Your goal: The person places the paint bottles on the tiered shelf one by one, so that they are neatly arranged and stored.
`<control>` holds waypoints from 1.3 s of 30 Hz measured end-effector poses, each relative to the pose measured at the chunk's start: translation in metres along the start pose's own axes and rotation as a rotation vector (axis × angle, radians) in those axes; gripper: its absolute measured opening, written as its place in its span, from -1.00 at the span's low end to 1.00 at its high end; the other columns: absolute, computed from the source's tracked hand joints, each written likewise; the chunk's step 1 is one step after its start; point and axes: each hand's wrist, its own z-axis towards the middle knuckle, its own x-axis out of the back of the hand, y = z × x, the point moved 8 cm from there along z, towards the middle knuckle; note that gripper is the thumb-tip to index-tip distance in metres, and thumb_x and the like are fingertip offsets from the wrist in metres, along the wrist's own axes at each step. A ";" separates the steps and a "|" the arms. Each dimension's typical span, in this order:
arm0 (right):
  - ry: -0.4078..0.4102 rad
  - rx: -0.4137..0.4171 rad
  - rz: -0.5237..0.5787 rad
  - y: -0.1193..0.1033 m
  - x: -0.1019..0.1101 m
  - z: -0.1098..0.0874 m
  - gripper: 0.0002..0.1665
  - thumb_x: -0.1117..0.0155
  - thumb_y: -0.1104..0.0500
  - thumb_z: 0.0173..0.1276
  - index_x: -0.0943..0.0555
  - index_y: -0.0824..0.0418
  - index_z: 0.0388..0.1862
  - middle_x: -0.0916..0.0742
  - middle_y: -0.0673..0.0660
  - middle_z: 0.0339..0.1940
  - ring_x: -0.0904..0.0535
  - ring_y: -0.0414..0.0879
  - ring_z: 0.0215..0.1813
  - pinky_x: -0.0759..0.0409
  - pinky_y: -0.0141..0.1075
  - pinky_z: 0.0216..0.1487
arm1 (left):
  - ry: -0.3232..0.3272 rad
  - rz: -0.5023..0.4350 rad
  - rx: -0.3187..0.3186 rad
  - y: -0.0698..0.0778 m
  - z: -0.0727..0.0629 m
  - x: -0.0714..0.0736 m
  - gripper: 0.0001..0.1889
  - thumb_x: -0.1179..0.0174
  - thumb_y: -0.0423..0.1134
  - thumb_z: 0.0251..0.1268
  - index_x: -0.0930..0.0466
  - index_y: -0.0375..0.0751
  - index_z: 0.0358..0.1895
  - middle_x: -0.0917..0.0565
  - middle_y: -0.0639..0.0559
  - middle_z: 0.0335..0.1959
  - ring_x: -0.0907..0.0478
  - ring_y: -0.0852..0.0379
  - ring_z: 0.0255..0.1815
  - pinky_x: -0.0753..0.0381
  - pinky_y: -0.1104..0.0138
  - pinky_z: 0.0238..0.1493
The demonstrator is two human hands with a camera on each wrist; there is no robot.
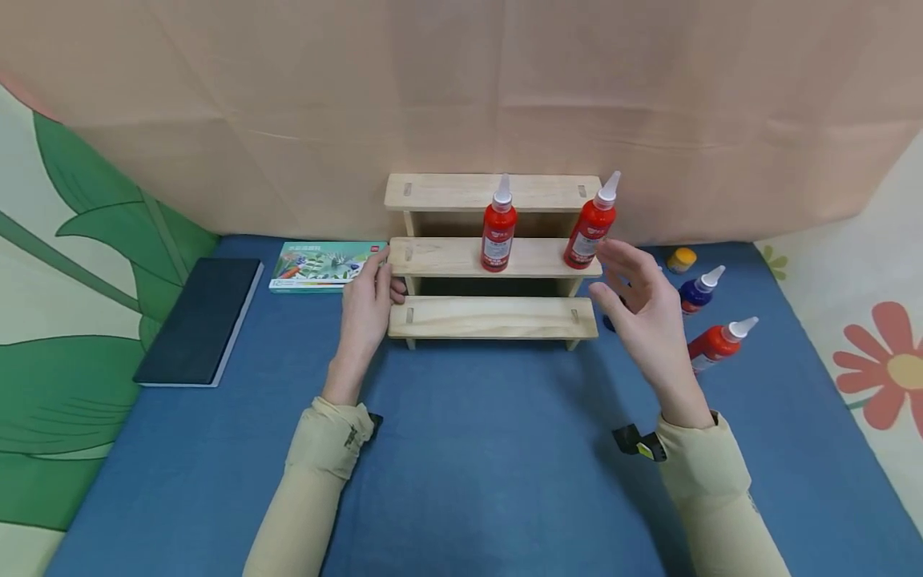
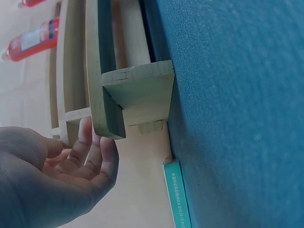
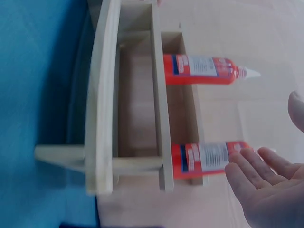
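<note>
A three-tier wooden stand (image 1: 493, 318) is at the back of the blue-covered table. On its middle tier stand two red squeeze bottles with white nozzles, one near the centre (image 1: 498, 236) and one at the right end (image 1: 590, 232). My left hand (image 1: 366, 308) is at the stand's left end, its relaxed fingertips touching the edge of a tier (image 2: 108, 126). Close by the right-end bottle, my right hand (image 1: 645, 308) has its fingers loosely bent and nothing in it. In the right wrist view, its fingertips overlap that bottle's upper part; contact cannot be told.
To the right of my right hand are a blue squeeze bottle (image 1: 695, 295), another red squeeze bottle (image 1: 714, 343) and a yellow cap (image 1: 681, 259). A dark item behind that hand is mostly hidden. At left lie a green illustrated box (image 1: 320, 264) and a dark notebook (image 1: 202, 320).
</note>
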 end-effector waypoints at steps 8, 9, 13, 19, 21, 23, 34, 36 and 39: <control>0.076 -0.039 -0.091 0.010 0.033 -0.023 -0.30 -0.40 0.29 0.54 -0.44 0.19 0.61 -0.57 0.14 0.53 -0.49 0.00 0.53 -0.46 -0.31 0.45 | -0.005 0.000 -0.004 0.002 -0.001 0.000 -0.55 0.11 -0.29 0.82 -0.39 -0.39 0.57 -0.73 -0.32 -0.28 -0.75 -0.20 -0.32 -0.70 -0.02 -0.13; 0.088 -0.045 -0.101 0.011 0.037 -0.026 -0.29 -0.41 0.28 0.54 -0.44 0.18 0.61 -0.57 0.14 0.53 -0.49 -0.02 0.53 -0.45 -0.31 0.45 | -0.006 0.001 -0.003 0.003 -0.001 0.001 -0.55 0.12 -0.29 0.83 -0.39 -0.38 0.57 -0.73 -0.32 -0.28 -0.75 -0.20 -0.31 -0.70 -0.02 -0.13; 0.129 -0.079 -0.138 0.016 0.052 -0.040 -0.27 -0.43 0.23 0.54 -0.44 0.11 0.62 -0.57 0.13 0.54 -0.49 -0.06 0.52 -0.44 -0.35 0.45 | -0.006 0.005 0.004 0.002 -0.001 0.000 -0.54 0.12 -0.28 0.83 -0.38 -0.37 0.58 -0.74 -0.31 -0.28 -0.75 -0.19 -0.31 -0.69 0.01 -0.13; 0.185 -0.111 -0.142 0.021 0.070 -0.061 -0.28 -0.44 0.31 0.51 -0.48 0.11 0.60 -0.61 0.08 0.50 -0.52 -0.14 0.48 -0.45 -0.41 0.41 | -0.007 0.008 0.008 0.001 -0.001 0.000 -0.54 0.11 -0.27 0.83 -0.39 -0.36 0.58 -0.74 -0.30 -0.27 -0.75 -0.17 -0.31 -0.68 0.05 -0.16; 0.203 -0.120 -0.141 0.023 0.076 -0.067 -0.29 -0.44 0.33 0.50 -0.50 0.12 0.58 -0.63 0.07 0.47 -0.54 -0.15 0.46 -0.46 -0.46 0.37 | -0.007 0.010 0.008 0.001 -0.001 0.000 -0.54 0.11 -0.26 0.83 -0.39 -0.36 0.58 -0.75 -0.29 -0.27 -0.76 -0.17 -0.31 -0.67 0.10 -0.18; 0.221 -0.138 -0.147 0.025 0.082 -0.074 -0.29 -0.44 0.34 0.49 -0.51 0.11 0.58 -0.64 0.06 0.46 -0.55 -0.16 0.45 -0.47 -0.50 0.34 | -0.006 0.013 0.009 0.001 -0.001 0.000 -0.54 0.11 -0.26 0.83 -0.39 -0.35 0.58 -0.75 -0.29 -0.27 -0.76 -0.16 -0.31 -0.65 0.14 -0.20; 0.300 -0.242 -0.187 0.041 0.104 -0.110 -0.24 -0.42 0.38 0.49 -0.47 0.05 0.61 -0.60 0.04 0.51 -0.54 -0.14 0.47 -0.49 -0.53 0.28 | -0.001 0.014 0.007 0.001 0.000 0.000 -0.55 0.10 -0.26 0.83 -0.41 -0.33 0.58 -0.75 -0.28 -0.28 -0.76 -0.16 -0.31 -0.64 0.15 -0.18; 0.311 -0.238 -0.193 0.042 0.106 -0.113 -0.23 -0.42 0.40 0.48 -0.48 0.07 0.61 -0.61 0.05 0.50 -0.55 -0.14 0.47 -0.50 -0.52 0.28 | -0.001 0.014 0.012 0.001 0.000 0.000 -0.55 0.10 -0.25 0.83 -0.40 -0.32 0.58 -0.75 -0.28 -0.28 -0.76 -0.16 -0.31 -0.63 0.18 -0.19; 0.332 -0.247 -0.206 0.045 0.110 -0.117 -0.24 -0.42 0.40 0.48 -0.48 0.09 0.61 -0.61 0.05 0.50 -0.55 -0.14 0.47 -0.50 -0.51 0.29 | -0.001 0.014 0.016 0.001 0.000 0.000 -0.55 0.10 -0.26 0.82 -0.41 -0.33 0.58 -0.75 -0.28 -0.28 -0.76 -0.15 -0.32 -0.63 0.20 -0.20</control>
